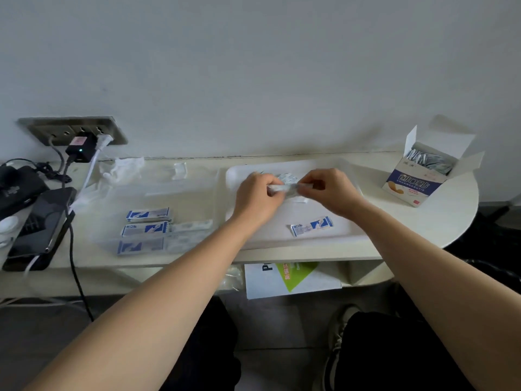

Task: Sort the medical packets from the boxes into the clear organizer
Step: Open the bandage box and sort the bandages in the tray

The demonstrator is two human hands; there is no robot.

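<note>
Over the white tray, both hands are meeting at mid-table. The left hand is angling in from the lower left, forearm stretched long, fingers curling in and pinching one end of a small bundle of packets. The right hand is angling in from the lower right, wrist bent, thumb and fingertips pinching the other end. The bundle is hanging between them just above the tray. One loose packet is lying flat on the tray's near side. To the left, the clear organizer is sitting on the table, with blue-and-white packets lying in its near compartments. Far right, the open box is standing packed with more.
</note>
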